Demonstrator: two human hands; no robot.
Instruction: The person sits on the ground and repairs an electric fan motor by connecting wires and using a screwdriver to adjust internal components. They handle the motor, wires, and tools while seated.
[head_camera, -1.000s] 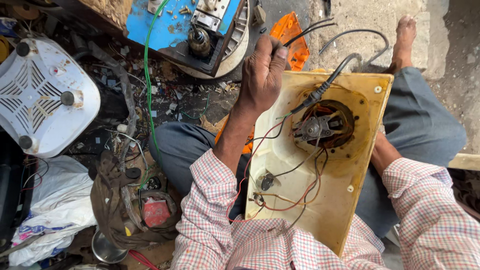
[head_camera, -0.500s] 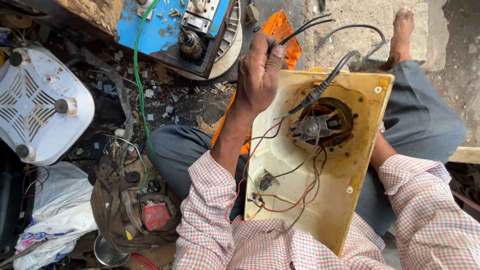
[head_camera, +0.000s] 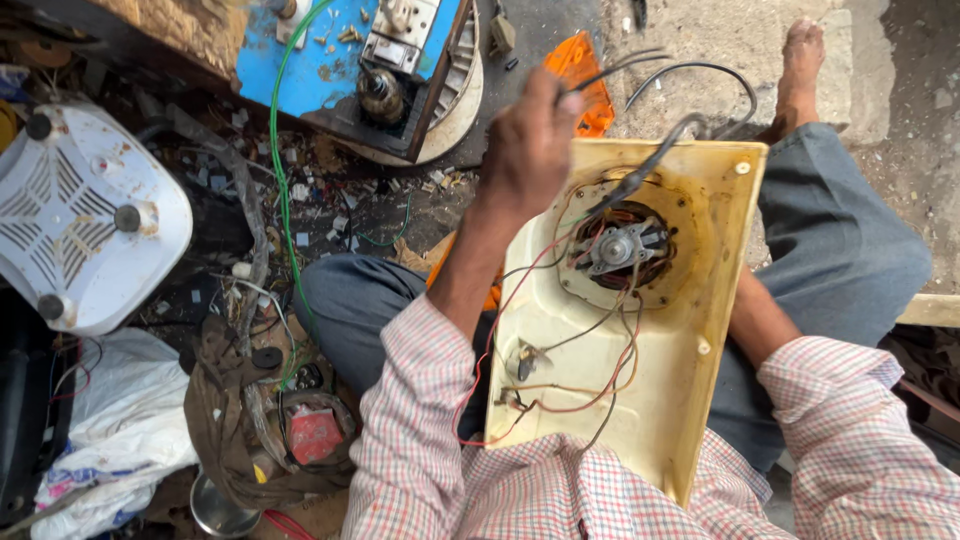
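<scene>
Head view, left hand: the left hand (head_camera: 528, 140) is raised over the top edge of the housing, its fingers curled tight around the black power cord (head_camera: 655, 165) where the cord leaves the shell.
Head view, right hand: the right hand is hidden behind the housing; only the forearm (head_camera: 765, 325) shows under its right edge, so I cannot tell how that hand is closed or what it grips.
Housing: the yellowed plastic appliance housing (head_camera: 690, 400) stands tilted on the person's lap, open side up, between the two checked sleeves.
Motor: an open-frame motor (head_camera: 615, 245) sits in the round well near the top of the housing, its windings bare.
Wiring: thin red wires (head_camera: 490, 340) and dark ones loop from the motor to a small switch (head_camera: 525, 360) lower down; one red loop hangs outside the left rim.
Risk, cord: a hard tug on the cord could tear the thin leads off the motor or the switch, since they look slack and lightly fixed.
Risk, snag: the loose red loop could catch on the sleeve as the arm moves.
Risk, slip: the housing seems held from one side only, so it could slide off the knee into the scrap below.
Surroundings: a white vented appliance base (head_camera: 85, 215) and a blue machine (head_camera: 350, 60) lie well apart on the cluttered floor.
</scene>
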